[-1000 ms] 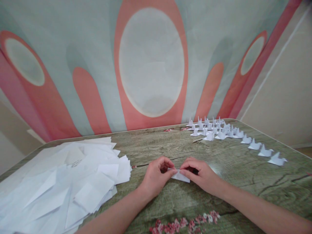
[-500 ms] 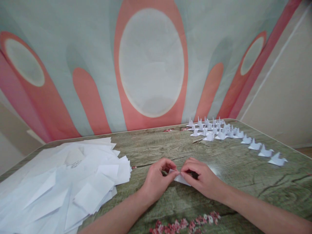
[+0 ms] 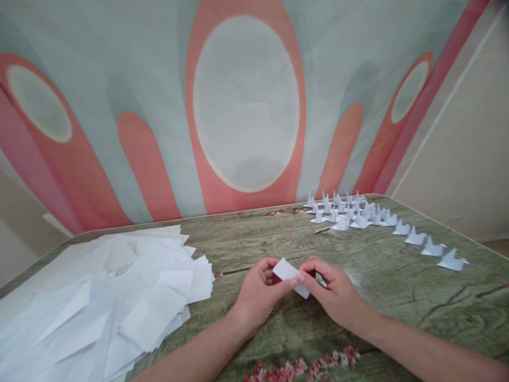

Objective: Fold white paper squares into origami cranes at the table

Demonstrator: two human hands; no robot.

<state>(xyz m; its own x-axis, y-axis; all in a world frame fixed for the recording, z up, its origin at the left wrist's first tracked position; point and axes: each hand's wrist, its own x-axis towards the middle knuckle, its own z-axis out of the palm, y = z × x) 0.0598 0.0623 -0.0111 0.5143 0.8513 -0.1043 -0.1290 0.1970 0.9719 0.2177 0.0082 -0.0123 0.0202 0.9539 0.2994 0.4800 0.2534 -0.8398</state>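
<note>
A small folded piece of white paper [image 3: 287,270] is held between my two hands above the middle of the table. My left hand [image 3: 262,289] pinches its left side, the thumb lying on the near face. The right side is gripped by my right hand [image 3: 328,284], with thumb and forefinger close to the left thumb. Part of the paper is hidden behind my fingers. To the left lies a wide pile of loose white paper sheets [image 3: 155,313]. Several folded white paper cranes [image 3: 415,236] stand at the back right.
The wood-patterned table [image 3: 238,239] reaches back to a wall hanging [image 3: 170,159] in grey-green and coral. Pink blossom pictures [image 3: 302,365] show on the table's surface near its front. A plain wall [image 3: 469,175] rises at the right.
The paper has turned in my fingers, from a low triangular shape to a narrow rectangular strip tilted up to the left. Both hands have stayed nearly in place.
</note>
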